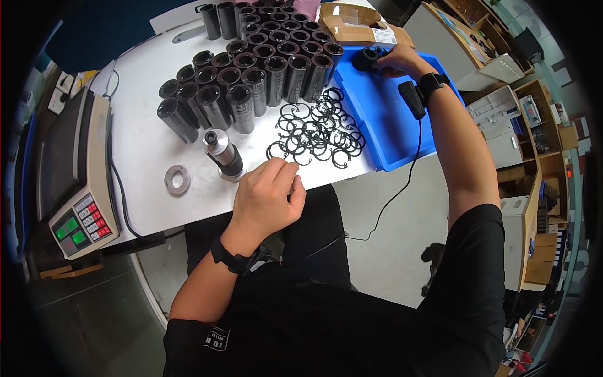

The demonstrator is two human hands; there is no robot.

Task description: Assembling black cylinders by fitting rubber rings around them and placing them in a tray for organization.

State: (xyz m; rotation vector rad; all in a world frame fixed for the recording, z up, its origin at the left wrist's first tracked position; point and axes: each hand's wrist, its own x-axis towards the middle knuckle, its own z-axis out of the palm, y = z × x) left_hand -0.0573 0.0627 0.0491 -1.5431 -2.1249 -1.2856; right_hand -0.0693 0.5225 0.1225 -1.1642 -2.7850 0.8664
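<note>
My left hand (pixel 269 193) is curled into a loose fist at the table's front edge, just below a heap of black retaining rings (pixel 317 133). What its fingers hold, if anything, is hidden. My right arm reaches to the far right, where my right hand (pixel 402 61) closes its fingers on a small black round part (pixel 365 59) at the far end of a blue tray (pixel 389 135). Left of the rings stands an upright silver-and-black cylindrical tool (pixel 224 154). A flat metal ring (pixel 177 180) lies beside it. Many black tubes (pixel 275 80) stand upright behind.
A scale (pixel 81 210) with a keypad sits at the table's left edge. An open cardboard box (pixel 361 28) lies behind the tray. A black cable (pixel 402 204) hangs from a small black device (pixel 412 99) by my right wrist. Shelves (pixel 546 151) stand at the right.
</note>
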